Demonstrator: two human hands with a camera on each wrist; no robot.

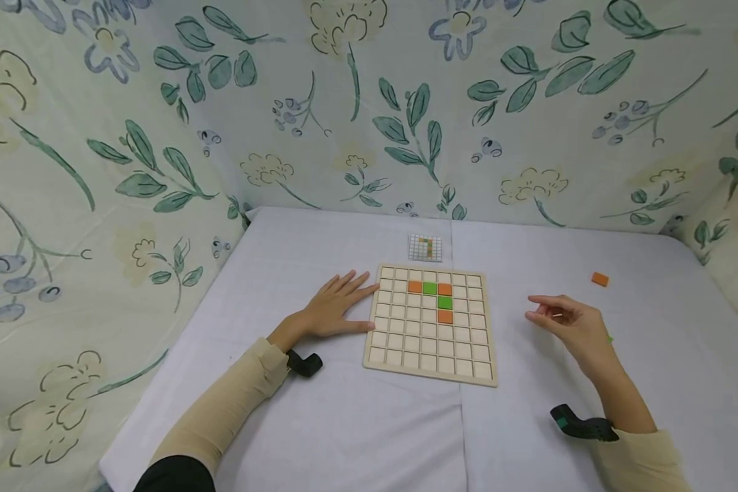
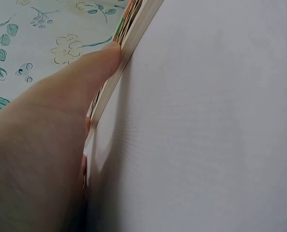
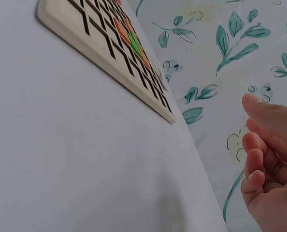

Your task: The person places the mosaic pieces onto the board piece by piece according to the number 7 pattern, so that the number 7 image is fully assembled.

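Floral cloth hangs as a backdrop on 3 sides of a table draped in a pale sheet.

Furthest left, the left hand lies flat on the sheet, fingers straight and spread, its fingertips touching the left edge of the wooden grid board; the left wrist view shows a finger pressed against the board's side wall. It steadies the board and holds nothing.

At the centre, the board lies flat with 5 tiles seated in its cells: orange, green and orange in a row near the far edge, then a green tile and an orange tile below the right end of that row. Just beyond the far edge lies a small pattern card.

To the right, the right hand hovers just above the sheet, well apart from the board, fingers loosely curled and empty (the right wrist view confirms nothing sits between them). A loose orange tile lies further right and farther away.

That tile looks light, stiff and smooth, likely to slide on the cloth; I judge a thumb-and-finger pinch on 2 opposite edges the surest hold. The board seems rigid and light enough to shift, so a flat hand at its edge suits it.
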